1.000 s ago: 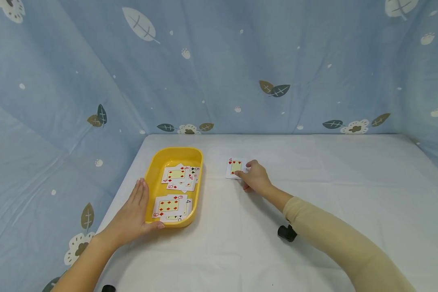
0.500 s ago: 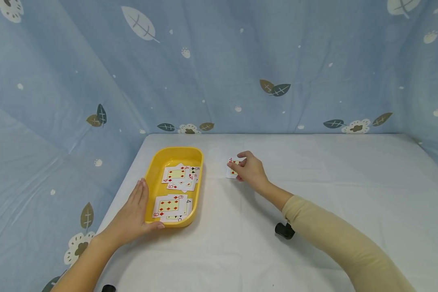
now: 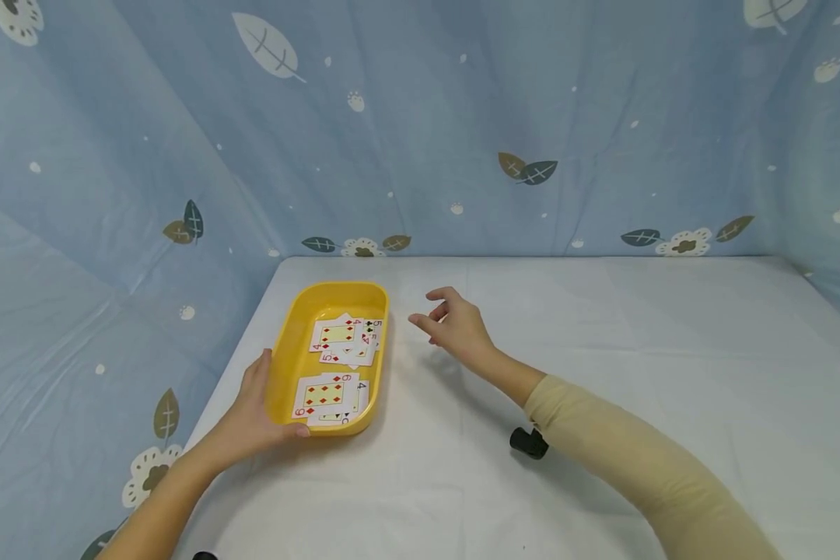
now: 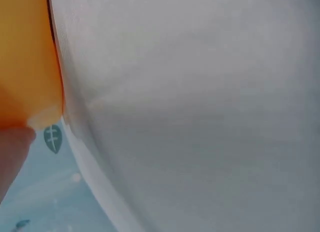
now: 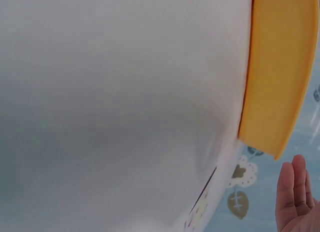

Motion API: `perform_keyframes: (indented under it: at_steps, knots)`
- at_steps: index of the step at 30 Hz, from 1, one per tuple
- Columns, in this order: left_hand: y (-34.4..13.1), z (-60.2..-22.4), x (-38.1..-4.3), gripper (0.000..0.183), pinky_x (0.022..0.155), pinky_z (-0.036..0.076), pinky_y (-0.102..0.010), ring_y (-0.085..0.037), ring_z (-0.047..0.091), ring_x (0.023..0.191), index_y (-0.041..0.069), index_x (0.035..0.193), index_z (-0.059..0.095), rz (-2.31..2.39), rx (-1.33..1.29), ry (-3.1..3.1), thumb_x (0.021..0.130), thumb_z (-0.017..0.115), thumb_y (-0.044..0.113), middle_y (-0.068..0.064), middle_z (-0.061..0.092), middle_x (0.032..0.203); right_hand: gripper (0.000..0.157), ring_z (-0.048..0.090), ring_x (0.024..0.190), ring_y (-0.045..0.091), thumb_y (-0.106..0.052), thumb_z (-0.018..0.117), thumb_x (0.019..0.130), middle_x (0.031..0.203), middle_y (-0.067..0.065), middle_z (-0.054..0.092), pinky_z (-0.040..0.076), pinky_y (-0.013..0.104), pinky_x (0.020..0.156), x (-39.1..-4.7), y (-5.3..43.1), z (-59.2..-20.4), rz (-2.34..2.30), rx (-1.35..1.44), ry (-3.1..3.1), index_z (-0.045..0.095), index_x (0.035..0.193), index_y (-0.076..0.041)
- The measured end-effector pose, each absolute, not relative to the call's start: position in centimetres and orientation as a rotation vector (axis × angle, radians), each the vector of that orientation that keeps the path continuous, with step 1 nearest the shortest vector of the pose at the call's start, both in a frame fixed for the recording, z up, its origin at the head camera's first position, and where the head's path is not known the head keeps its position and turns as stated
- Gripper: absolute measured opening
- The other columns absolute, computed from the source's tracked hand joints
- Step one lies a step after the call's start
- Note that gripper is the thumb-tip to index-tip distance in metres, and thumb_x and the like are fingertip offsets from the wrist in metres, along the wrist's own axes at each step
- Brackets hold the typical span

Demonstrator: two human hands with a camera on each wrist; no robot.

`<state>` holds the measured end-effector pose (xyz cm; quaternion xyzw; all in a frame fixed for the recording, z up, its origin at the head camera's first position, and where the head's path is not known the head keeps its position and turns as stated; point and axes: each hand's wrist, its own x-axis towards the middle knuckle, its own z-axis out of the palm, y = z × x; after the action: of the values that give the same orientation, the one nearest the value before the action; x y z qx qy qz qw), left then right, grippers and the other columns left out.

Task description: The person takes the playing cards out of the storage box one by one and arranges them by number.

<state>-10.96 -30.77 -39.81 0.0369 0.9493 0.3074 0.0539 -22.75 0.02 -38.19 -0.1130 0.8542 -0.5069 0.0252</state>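
In the head view, my left hand (image 3: 248,408) holds the near left corner of a yellow plastic tray (image 3: 376,389), fingers along its left wall and thumb at the near end. Inside lie two groups of playing cards, with a six of diamonds (image 3: 324,395) and a four of diamonds (image 3: 337,334) on top. My right hand (image 3: 455,327) hovers right of the tray, thumb and index finger apart. The four of hearts seen earlier is hidden in the head view. A playing card (image 5: 198,207) shows partly at the bottom of the right wrist view.
A white cloth (image 3: 602,350) covers the table. Behind it and to the left hangs a blue curtain (image 3: 420,132) with leaf and flower prints. A small black object (image 3: 528,442) sits by the right forearm, and another dark one (image 3: 204,555) at the bottom edge.
My right hand leaves its pinch at the four of hearts, with thumb and index finger spreading, and shifts left towards the tray. The left fingers slide slightly down outside the tray's left wall.
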Motion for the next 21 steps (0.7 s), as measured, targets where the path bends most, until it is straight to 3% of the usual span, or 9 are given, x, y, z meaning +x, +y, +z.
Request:
perform_keyframes:
  at_steps: [5, 8, 10, 12, 15, 21]
  knots:
    - [-32.1, -40.6, -10.7, 0.125, 0.102, 0.029, -0.064, -0.05, 0.023, 0.133, 0.003, 0.151, -0.005, 1.058, 0.064, 2.85, 0.068, 0.082, 0.038, -0.03, 0.01, 0.152, 0.052, 0.066, 0.065, 0.026, -0.032, 0.072, 0.084, 0.082, 0.006, 0.063, 0.053, 0.026, 0.058, -22.8, -1.3, -37.9, -1.623, -0.405, 2.614, 0.052, 0.125, -0.008]
    - [-32.9, -42.2, -10.4, 0.117, 0.111, 0.031, -0.036, -0.043, 0.021, 0.138, 0.012, 0.153, 0.0, 1.206, 0.132, 2.86, 0.071, 0.082, 0.029, -0.024, 0.011, 0.155, 0.05, 0.067, 0.067, 0.028, -0.031, 0.072, 0.084, 0.081, 0.006, 0.063, 0.053, 0.026, 0.058, -22.8, -2.1, -37.9, -1.644, -0.47, 2.584, 0.053, 0.124, -0.008]
    - [-33.2, -43.4, -10.1, 0.113, 0.107, 0.028, -0.015, -0.024, 0.019, 0.143, 0.017, 0.154, 0.003, 1.324, 0.198, 2.861, 0.073, 0.081, 0.025, -0.021, 0.01, 0.157, 0.05, 0.067, 0.067, 0.029, -0.03, 0.072, 0.084, 0.081, 0.006, 0.064, 0.052, 0.026, 0.058, -22.8, -2.8, -37.9, -1.651, -0.518, 2.56, 0.053, 0.123, -0.007]
    - [-33.4, -44.4, -10.0, 0.107, 0.096, 0.025, -0.001, -0.004, 0.022, 0.139, 0.02, 0.154, 0.005, 1.435, 0.284, 2.855, 0.076, 0.079, 0.025, -0.018, 0.01, 0.157, 0.049, 0.067, 0.067, 0.029, -0.03, 0.072, 0.084, 0.081, 0.005, 0.065, 0.053, 0.025, 0.058, -22.8, -3.6, -37.9, -1.654, -0.564, 2.537, 0.052, 0.123, -0.007]
    - [-33.6, -45.6, -9.8, 0.098, 0.093, 0.032, -0.002, 0.013, 0.029, 0.125, 0.018, 0.154, 0.007, 1.533, 0.417, 2.869, 0.082, 0.073, 0.032, -0.021, 0.012, 0.156, 0.05, 0.067, 0.067, 0.025, -0.03, 0.071, 0.085, 0.082, 0.005, 0.065, 0.054, 0.024, 0.06, -23.0, -4.8, -37.8, -1.666, -0.629, 2.48, 0.052, 0.125, -0.006]
    - [-33.9, -46.4, -10.1, 0.094, 0.091, 0.036, -0.003, 0.01, 0.038, 0.118, 0.013, 0.153, 0.009, 1.544, 0.531, 2.928, 0.085, 0.065, 0.047, -0.023, 0.016, 0.155, 0.049, 0.06, 0.065, 0.013, -0.027, 0.069, 0.087, 0.082, 0.003, 0.065, 0.051, 0.021, 0.061, -23.6, -7.2, -37.5, -1.631, -0.77, 2.416, 0.051, 0.127, -0.004]
